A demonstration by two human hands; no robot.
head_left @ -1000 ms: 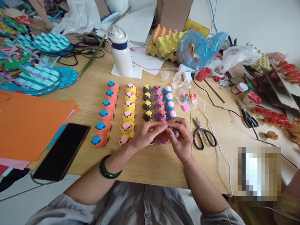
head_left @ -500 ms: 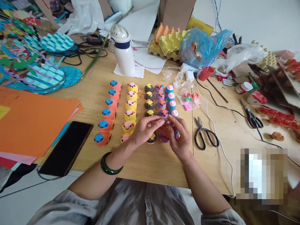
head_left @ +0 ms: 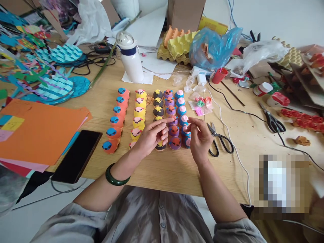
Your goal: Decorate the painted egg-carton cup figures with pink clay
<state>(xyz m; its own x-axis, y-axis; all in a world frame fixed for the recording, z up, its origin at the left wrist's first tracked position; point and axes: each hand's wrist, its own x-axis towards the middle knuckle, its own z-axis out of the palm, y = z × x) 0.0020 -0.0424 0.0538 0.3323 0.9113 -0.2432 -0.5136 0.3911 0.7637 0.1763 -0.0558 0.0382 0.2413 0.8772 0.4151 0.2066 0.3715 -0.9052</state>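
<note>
Painted dome-shaped cups (head_left: 139,112), joined in five rows, stand on a pale wooden table (head_left: 157,170) in front of the person. Colours by row, from the person's left: orange with blue tops, yellow with pink, black with yellow, purple with orange, blue with pink. Many tops carry dark face-like marks.

Far left: a stack of paper, orange sheet (head_left: 43,131) uppermost. Behind the rows, a white bottle with a dark blue band (head_left: 133,67), upright on white paper. Between orange sheet and rows, near the table edge, a black flat phone (head_left: 77,156), screen dark.

Left hand (head_left: 154,135) above the black-and-yellow row; index finger extended toward the purple row, other fingers curled. Right hand (head_left: 201,139) beside the blue-and-pink row; index and thumb bent, tips near each other. Hands apart. Cannot tell whether either pinches something small.

Black-handled metal scissors (head_left: 215,134) just beside the right hand, blades pointing away. Dark green round bangle (head_left: 111,179) on the left forearm.
</note>
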